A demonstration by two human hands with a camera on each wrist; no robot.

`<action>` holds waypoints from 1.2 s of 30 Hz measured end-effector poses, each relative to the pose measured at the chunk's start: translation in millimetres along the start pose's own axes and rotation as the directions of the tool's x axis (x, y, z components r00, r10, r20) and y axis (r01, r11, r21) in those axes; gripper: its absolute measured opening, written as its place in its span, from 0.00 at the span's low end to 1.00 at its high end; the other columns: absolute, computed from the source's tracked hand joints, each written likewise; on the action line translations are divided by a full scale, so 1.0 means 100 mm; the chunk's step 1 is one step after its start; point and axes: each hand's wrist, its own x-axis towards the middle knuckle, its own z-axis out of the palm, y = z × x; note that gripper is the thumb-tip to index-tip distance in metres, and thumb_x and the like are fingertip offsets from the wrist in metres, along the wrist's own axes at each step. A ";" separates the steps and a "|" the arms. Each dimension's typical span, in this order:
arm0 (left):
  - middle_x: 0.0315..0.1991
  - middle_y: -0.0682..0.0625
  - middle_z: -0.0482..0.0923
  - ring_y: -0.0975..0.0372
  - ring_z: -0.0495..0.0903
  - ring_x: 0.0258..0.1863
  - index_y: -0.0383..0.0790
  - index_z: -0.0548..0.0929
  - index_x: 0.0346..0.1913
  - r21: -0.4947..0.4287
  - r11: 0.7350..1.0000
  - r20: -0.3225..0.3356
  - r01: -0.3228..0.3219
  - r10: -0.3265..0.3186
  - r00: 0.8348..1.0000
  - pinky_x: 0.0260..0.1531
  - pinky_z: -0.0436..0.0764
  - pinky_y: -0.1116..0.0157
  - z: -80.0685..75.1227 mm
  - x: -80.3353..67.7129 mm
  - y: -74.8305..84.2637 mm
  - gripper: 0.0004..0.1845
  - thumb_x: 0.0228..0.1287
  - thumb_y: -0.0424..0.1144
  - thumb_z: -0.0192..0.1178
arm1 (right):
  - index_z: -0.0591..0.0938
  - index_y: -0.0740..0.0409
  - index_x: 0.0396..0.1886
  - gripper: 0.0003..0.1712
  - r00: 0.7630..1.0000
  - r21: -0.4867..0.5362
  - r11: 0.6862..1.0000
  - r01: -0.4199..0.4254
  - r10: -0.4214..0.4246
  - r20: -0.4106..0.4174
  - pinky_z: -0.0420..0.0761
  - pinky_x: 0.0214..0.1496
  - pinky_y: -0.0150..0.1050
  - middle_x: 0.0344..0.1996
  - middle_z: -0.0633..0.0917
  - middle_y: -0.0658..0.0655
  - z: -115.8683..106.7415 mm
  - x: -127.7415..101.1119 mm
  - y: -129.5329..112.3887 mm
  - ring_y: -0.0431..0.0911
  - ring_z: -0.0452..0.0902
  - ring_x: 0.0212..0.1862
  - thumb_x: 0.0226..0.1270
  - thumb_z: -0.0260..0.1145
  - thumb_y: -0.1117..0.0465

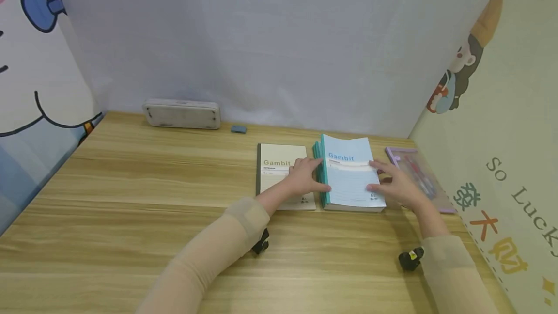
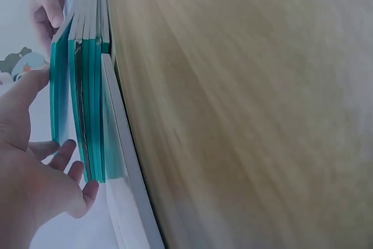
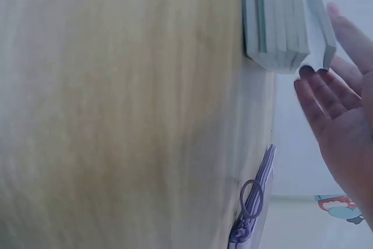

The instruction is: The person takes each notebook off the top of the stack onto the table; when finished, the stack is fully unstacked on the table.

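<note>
A white pencil case lies along the far edge of the wooden desk, a small grey eraser just beside it. A clear purple-trimmed zip pouch lies at the right edge.

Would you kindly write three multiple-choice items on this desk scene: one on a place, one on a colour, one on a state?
1. Where does the beige notebook lie relative to the teal stack?
A. on top of it
B. to its left
C. behind it

2. What colour are the stack's spines?
A. teal
B. red
C. black

3. How is the right hand?
A. balled into a fist
B. fingers straight against the stack's side
C. lifting the pouch

Answers: 1 B, the head view shows it beside the stack; 2 A, the left wrist view shows teal spines; 3 B, straight fingers touch the edge.
</note>
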 end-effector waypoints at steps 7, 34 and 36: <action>0.55 0.52 0.74 0.56 0.66 0.57 0.41 0.57 0.73 -0.136 0.990 -0.076 -0.044 0.034 0.997 0.58 0.68 0.58 -0.09 -0.01 0.06 0.47 0.53 0.48 0.69 | 0.65 0.62 0.69 0.40 0.999 -0.008 1.000 0.023 -0.023 -0.037 0.80 0.49 0.45 0.70 0.60 0.66 -0.03 0.02 -0.08 0.58 0.78 0.50 0.60 0.68 0.53; 0.48 0.47 0.77 0.54 0.68 0.60 0.40 0.54 0.73 -0.229 0.966 -0.176 -0.117 0.077 0.981 0.63 0.65 0.52 -0.82 -0.31 -0.06 0.48 0.51 0.34 0.70 | 0.68 0.43 0.69 0.36 0.985 0.249 0.968 -0.026 0.068 -0.158 0.73 0.36 0.28 0.59 0.73 0.52 -0.04 0.19 -0.90 0.42 0.71 0.51 0.60 0.68 0.50; 0.48 0.47 0.77 0.54 0.68 0.60 0.40 0.54 0.73 -0.234 0.966 -0.180 -0.111 0.069 0.981 0.63 0.65 0.52 -0.88 -0.36 -0.07 0.48 0.51 0.34 0.70 | 0.67 0.45 0.69 0.36 0.988 0.301 0.954 0.002 0.044 -0.146 0.74 0.38 0.27 0.63 0.69 0.51 -0.02 0.20 -0.97 0.41 0.70 0.51 0.61 0.69 0.54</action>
